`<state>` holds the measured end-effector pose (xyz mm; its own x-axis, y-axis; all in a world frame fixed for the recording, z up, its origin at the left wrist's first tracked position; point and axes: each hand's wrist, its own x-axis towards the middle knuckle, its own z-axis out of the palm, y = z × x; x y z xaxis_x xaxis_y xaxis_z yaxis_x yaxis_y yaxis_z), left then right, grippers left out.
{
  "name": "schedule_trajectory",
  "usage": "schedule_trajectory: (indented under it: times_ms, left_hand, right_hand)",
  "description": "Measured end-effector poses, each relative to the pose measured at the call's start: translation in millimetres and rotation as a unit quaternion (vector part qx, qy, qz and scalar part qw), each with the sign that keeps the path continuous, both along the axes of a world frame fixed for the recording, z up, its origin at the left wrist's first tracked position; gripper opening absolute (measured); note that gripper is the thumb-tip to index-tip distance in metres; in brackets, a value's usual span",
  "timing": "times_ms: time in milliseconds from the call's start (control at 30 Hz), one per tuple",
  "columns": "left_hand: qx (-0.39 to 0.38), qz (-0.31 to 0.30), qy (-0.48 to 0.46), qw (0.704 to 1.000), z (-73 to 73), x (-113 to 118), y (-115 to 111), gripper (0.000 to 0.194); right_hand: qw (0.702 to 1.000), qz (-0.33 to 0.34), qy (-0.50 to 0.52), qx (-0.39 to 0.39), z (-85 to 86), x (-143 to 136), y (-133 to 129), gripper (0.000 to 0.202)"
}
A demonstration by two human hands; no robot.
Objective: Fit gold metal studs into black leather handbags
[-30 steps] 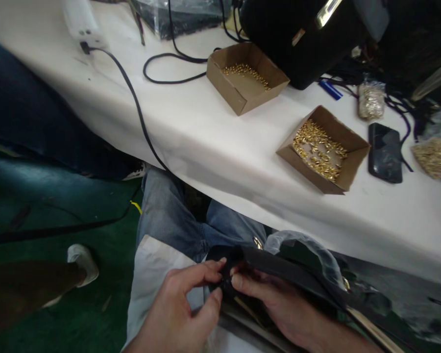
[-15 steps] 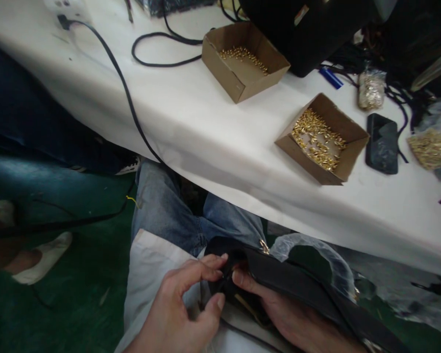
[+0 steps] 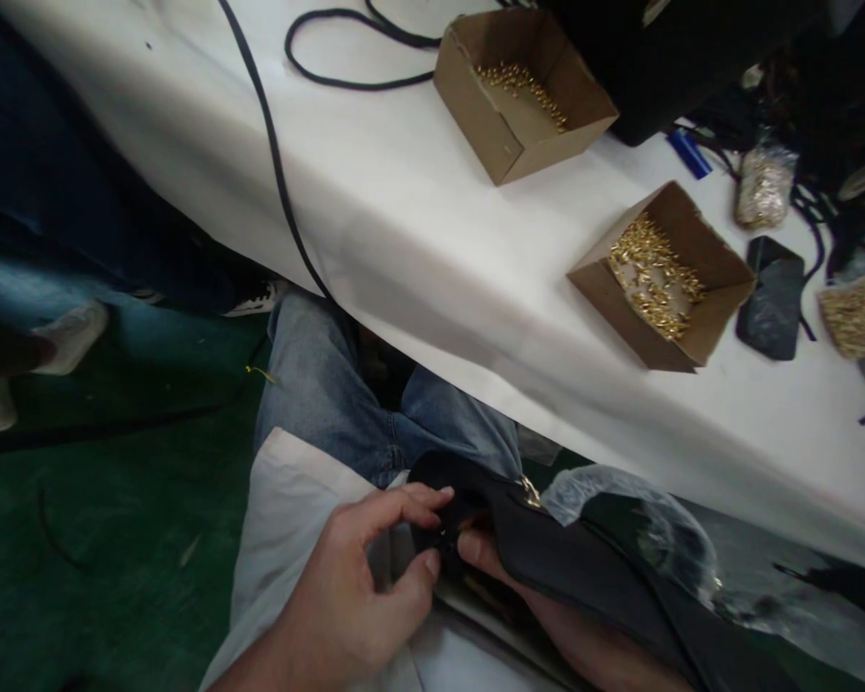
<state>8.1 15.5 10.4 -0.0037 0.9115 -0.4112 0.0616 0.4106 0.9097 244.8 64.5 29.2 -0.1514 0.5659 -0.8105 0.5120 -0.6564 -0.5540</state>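
A black bag [image 3: 577,557] with a gold-coloured ring and a plastic-wrapped handle [image 3: 641,490] lies across my lap. My right hand [image 3: 548,601] reaches into its opening and grips the bag's edge, thumb on top; the other fingers are hidden inside. At the bag's left end, my left hand [image 3: 367,567] has its thumb and index finger bent towards each other around a tiny dark piece on the bag. Whether the fingertips pinch it is too small to tell.
On the white table [image 3: 418,240] stand two cardboard boxes [image 3: 490,135] [image 3: 620,308] with small gold-coloured parts. A black phone [image 3: 771,298], a blue piece [image 3: 689,154], plastic bags of small parts [image 3: 764,187] and black cords lie there too. Another person's shoes [image 3: 76,336] show at left.
The view has shifted, so the boxes appear further right. My left thumb has moved up nearer the index finger. The other person's feet have moved at the left.
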Motion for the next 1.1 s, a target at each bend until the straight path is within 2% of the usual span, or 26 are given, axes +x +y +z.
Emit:
schedule_trajectory:
  times_ms: [100, 200, 300, 367, 433, 533, 600, 667, 733, 800, 867, 933, 1100]
  left_hand:
    - [-0.004, -0.015, -0.022, 1.000, -0.4, -2, 3, 0.024]
    - [0.013, -0.017, -0.036, 0.999, 1.4, -2, 6, 0.020]
    - [0.017, -0.026, -0.051, 0.998, 4.1, -1, 8, 0.015]
    - [0.012, -0.030, -0.060, 0.998, 5.1, -1, 9, 0.014]
    - [0.008, -0.030, -0.063, 0.998, 4.9, 0, 9, 0.014]
    - [0.011, -0.031, -0.063, 0.997, 3.0, -1, 8, 0.014]
    - [0.015, -0.033, -0.065, 0.997, 1.5, -2, 6, 0.015]
    - [0.019, -0.031, -0.066, 0.997, 0.2, -2, 5, 0.015]
    - [0.024, -0.029, -0.062, 0.997, -1.0, -2, 2, 0.016]
    - [0.030, -0.030, -0.055, 0.998, -2.3, -1, 0, 0.017]
    - [0.038, -0.034, -0.045, 0.998, -3.6, 0, -2, 0.019]
    - [0.046, -0.032, -0.032, 0.998, -4.2, -1, -1, 0.020]
    - [0.085, -0.015, 0.024, 0.996, -0.3, -15, 20, 0.019]
  right_hand:
    - [0.993, 0.111, -0.012, 0.026, 22.3, -4, 16, 0.044]
    - [0.962, 0.217, -0.059, 0.153, 37.4, -6, 20, 0.029]
    - [0.898, 0.292, -0.163, 0.285, 38.2, 0, 7, 0.019]
    - [0.860, 0.330, -0.187, 0.342, 33.7, 6, -5, 0.018]
    - [0.836, 0.344, -0.189, 0.382, 28.9, 10, -15, 0.016]
    - [0.836, 0.300, -0.191, 0.418, 26.3, 8, -21, 0.014]
    - [0.861, 0.241, -0.183, 0.409, 28.4, 2, -19, 0.014]
    - [0.900, 0.182, -0.164, 0.360, 31.8, -5, -14, 0.016]
    - [0.943, 0.124, -0.148, 0.272, 34.3, -11, -9, 0.021]
    - [0.971, 0.057, -0.142, 0.183, 33.7, -15, -7, 0.027]
    - [0.982, -0.008, -0.136, 0.128, 30.2, -19, -7, 0.031]
    - [0.986, -0.055, -0.115, 0.108, 25.7, -25, -8, 0.034]
    - [0.991, -0.108, -0.025, 0.074, 22.3, -54, 2, 0.039]
